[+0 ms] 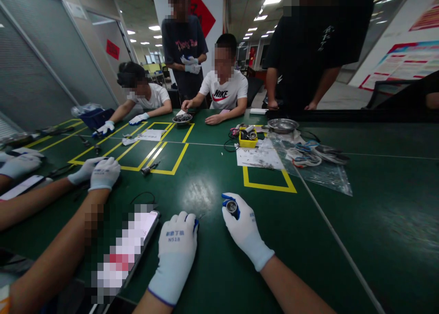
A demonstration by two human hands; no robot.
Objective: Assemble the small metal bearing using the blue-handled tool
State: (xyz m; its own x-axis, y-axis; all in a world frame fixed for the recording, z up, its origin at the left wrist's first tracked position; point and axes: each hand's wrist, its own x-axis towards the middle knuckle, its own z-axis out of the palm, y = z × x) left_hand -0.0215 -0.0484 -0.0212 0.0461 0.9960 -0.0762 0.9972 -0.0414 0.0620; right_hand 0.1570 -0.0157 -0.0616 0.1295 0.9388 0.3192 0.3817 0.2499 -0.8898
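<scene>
Metal part [232, 208], round & dark-rimmed w/ its hollow end toward the cam, sat in the wearer's R hand [242, 224]; that hand, in a white glove w/ blue palm, was curled round it, thumb & fingers closed on its sides; L hand [177, 236], same glove type, was apart from it, back up & fingers bent; underside hidden, so can't tell what, if anything, it held; a phone [148, 223] w/ lit screen was just L of it; beyond, on the green table [394, 195], were a yellow bin [248, 143] of small parts, paper [259, 157], a plastic bag [334, 179] nr bundled wires [305, 154], & a metal bowl [283, 125]; co-worker's gloved hands [104, 173] were together further L; a seated person in white tee [224, 93] reached to another bowl [181, 119] opp.
</scene>
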